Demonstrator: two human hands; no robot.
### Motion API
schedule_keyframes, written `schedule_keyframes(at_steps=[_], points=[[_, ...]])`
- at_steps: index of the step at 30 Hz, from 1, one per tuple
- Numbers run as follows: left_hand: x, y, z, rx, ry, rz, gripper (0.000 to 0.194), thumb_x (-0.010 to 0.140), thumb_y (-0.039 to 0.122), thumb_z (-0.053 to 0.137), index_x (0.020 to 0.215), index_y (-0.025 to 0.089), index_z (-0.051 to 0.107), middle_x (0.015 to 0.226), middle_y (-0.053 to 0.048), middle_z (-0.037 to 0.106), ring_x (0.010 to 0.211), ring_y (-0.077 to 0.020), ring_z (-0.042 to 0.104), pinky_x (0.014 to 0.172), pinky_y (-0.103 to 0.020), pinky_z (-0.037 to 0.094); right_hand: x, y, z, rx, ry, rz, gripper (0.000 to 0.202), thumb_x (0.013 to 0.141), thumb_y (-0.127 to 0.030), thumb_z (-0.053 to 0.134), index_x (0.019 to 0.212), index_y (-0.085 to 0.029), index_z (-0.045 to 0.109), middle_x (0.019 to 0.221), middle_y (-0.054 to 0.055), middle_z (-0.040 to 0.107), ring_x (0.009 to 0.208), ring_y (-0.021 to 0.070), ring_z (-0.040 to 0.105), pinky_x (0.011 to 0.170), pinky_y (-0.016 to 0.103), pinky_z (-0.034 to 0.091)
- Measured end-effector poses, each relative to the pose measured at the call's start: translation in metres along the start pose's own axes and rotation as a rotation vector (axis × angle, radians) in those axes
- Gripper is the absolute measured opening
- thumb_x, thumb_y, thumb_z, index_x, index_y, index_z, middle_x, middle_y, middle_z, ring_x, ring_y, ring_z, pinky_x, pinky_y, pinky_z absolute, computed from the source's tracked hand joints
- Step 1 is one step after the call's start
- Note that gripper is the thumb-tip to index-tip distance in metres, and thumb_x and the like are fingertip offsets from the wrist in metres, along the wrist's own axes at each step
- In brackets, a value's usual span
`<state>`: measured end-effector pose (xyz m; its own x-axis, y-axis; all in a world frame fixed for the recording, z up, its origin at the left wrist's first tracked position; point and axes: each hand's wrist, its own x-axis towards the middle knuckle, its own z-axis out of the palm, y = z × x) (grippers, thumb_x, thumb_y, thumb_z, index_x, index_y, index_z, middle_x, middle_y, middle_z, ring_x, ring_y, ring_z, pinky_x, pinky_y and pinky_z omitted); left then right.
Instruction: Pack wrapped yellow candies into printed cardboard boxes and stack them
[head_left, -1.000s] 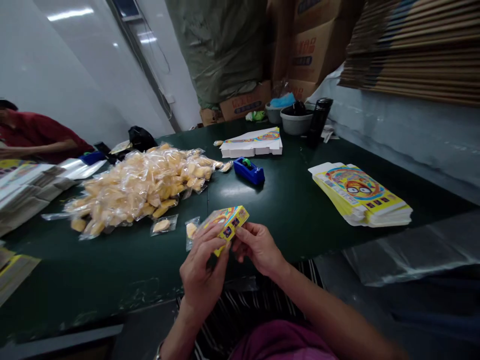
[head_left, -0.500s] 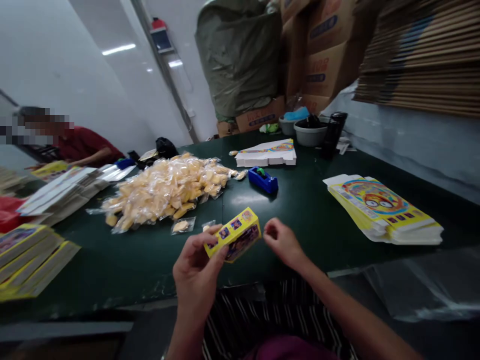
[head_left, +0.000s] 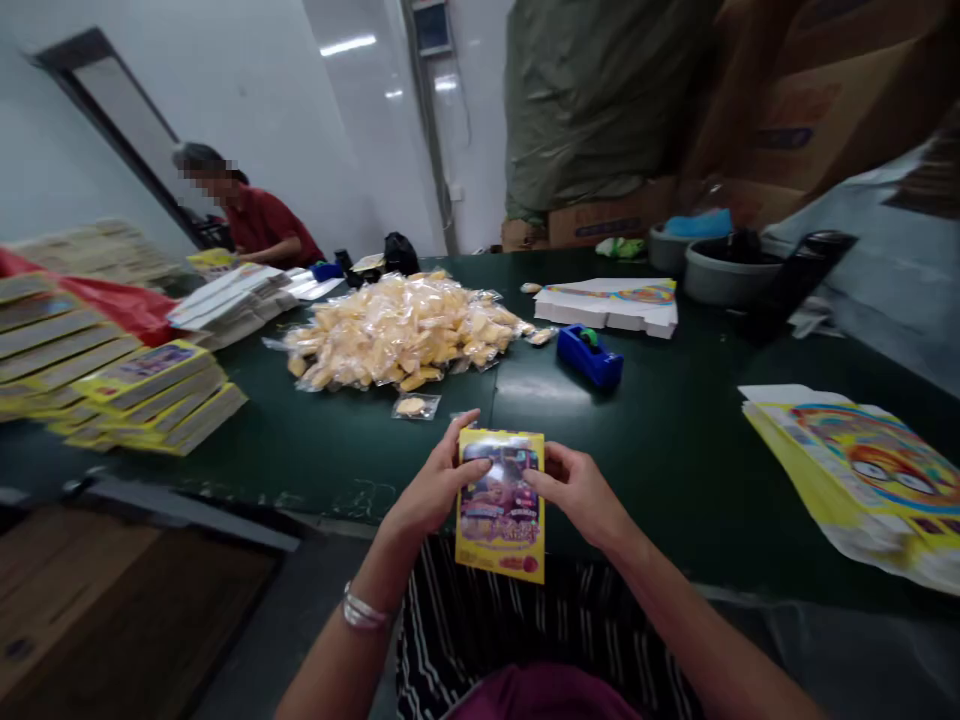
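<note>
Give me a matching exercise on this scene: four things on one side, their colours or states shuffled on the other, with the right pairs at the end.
Column one
1. Yellow box
2. Tape dispenser
3. Heap of wrapped pieces
4. Bracelet

Column two
A. Pale yellow-orange, piled in clear wrappers
B. Silver-coloured
C. Held between the left hand and the right hand
D. Blue, with a green part at the top

Right pairs
1-C
2-D
3-A
4-B
</note>
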<state>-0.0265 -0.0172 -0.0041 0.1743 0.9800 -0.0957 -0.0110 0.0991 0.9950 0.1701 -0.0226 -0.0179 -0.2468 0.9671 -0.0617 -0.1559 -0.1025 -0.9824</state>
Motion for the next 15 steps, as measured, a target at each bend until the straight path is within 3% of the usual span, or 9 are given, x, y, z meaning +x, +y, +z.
schedule_keyframes(at_steps=[1, 4, 5, 6, 8, 10, 13, 15], points=[[-0.004, -0.002, -0.009, 0.024, 0.04, 0.021, 0.074, 0.076, 0.035, 0.068, 0.142, 0.024, 0.038, 0.118, -0.012, 0.064, 0.108, -0.0293, 0.062, 0.092, -0.046, 0.052, 0.004, 0.001, 0.003, -0.003, 0.021, 0.014, 0.035, 0.067, -0.038, 0.076, 0.094, -0.018, 0.069, 0.091, 0.005, 0.076, 0.086, 0.0248, 0.071, 0.079, 0.038, 0.057], [-0.033, -0.005, -0.023, 0.359, 0.341, 0.181, 0.066, 0.08, 0.036, 0.061, 0.142, 0.024, 0.041, 0.145, -0.016, 0.046, 0.138, -0.0353, 0.04, 0.112, -0.056, 0.033, 0.014, 0.003, 0.019, 0.048, 0.095, 0.072, 0.04, 0.061, -0.041, 0.082, 0.092, -0.017, 0.07, 0.087, 0.006, 0.076, 0.08, 0.0252, 0.071, 0.068, 0.034, 0.058], [-0.046, -0.006, -0.023, 0.511, 0.37, 0.212, 0.065, 0.081, 0.037, 0.062, 0.142, 0.027, 0.042, 0.15, -0.015, 0.041, 0.141, -0.0359, 0.035, 0.115, -0.058, 0.028, 0.018, 0.004, 0.027, 0.097, 0.109, 0.098, 0.042, 0.06, -0.041, 0.083, 0.092, -0.017, 0.07, 0.087, 0.005, 0.076, 0.078, 0.0248, 0.071, 0.065, 0.033, 0.059], [-0.057, -0.008, -0.021, 0.659, 0.31, 0.222, 0.075, 0.073, 0.037, 0.071, 0.143, 0.03, 0.042, 0.155, -0.014, 0.035, 0.144, -0.0385, 0.029, 0.116, -0.06, 0.025, 0.023, 0.005, 0.035, 0.162, 0.117, 0.124, 0.044, 0.059, -0.041, 0.085, 0.093, -0.017, 0.07, 0.087, 0.005, 0.077, 0.077, 0.0242, 0.071, 0.063, 0.032, 0.059], [-0.072, -0.011, -0.02, 0.918, 0.291, 0.154, 0.094, 0.062, 0.037, 0.081, 0.146, 0.035, 0.039, 0.161, -0.014, 0.023, 0.147, -0.0423, 0.02, 0.116, -0.065, 0.022, 0.035, 0.008, 0.057, 0.281, 0.109, 0.168, 0.048, 0.054, -0.04, 0.089, 0.092, -0.018, 0.07, 0.088, 0.005, 0.077, 0.076, 0.0236, 0.071, 0.061, 0.031, 0.059], [-0.079, -0.012, -0.027, 1.098, 0.349, 0.094, 0.102, 0.059, 0.035, 0.083, 0.149, 0.034, 0.036, 0.163, -0.016, 0.018, 0.148, -0.0435, 0.016, 0.115, -0.066, 0.021, 0.048, 0.008, 0.086, 0.355, 0.067, 0.198, 0.052, 0.049, -0.039, 0.091, 0.091, -0.018, 0.07, 0.087, 0.004, 0.076, 0.076, 0.024, 0.071, 0.06, 0.03, 0.059], [-0.083, -0.005, -0.06, 1.274, 0.506, 0.093, 0.105, 0.056, 0.03, 0.082, 0.15, 0.031, 0.035, 0.162, -0.017, 0.02, 0.147, -0.0457, 0.016, 0.113, -0.069, 0.021, 0.066, 0.006, 0.137, 0.425, -0.016, 0.204, 0.055, 0.047, -0.042, 0.092, 0.092, -0.019, 0.069, 0.09, 0.004, 0.075, 0.081, 0.0254, 0.071, 0.065, 0.033, 0.061], [-0.082, 0.007, -0.099, 1.355, 0.556, 0.142, 0.1, 0.057, 0.028, 0.08, 0.148, 0.03, 0.038, 0.16, -0.016, 0.028, 0.144, -0.0447, 0.025, 0.112, -0.065, 0.026, 0.076, 0.005, 0.167, 0.466, -0.11, 0.175, 0.054, 0.049, -0.045, 0.091, 0.092, -0.02, 0.069, 0.097, 0.005, 0.074, 0.09, 0.0271, 0.07, 0.074, 0.037, 0.062]])
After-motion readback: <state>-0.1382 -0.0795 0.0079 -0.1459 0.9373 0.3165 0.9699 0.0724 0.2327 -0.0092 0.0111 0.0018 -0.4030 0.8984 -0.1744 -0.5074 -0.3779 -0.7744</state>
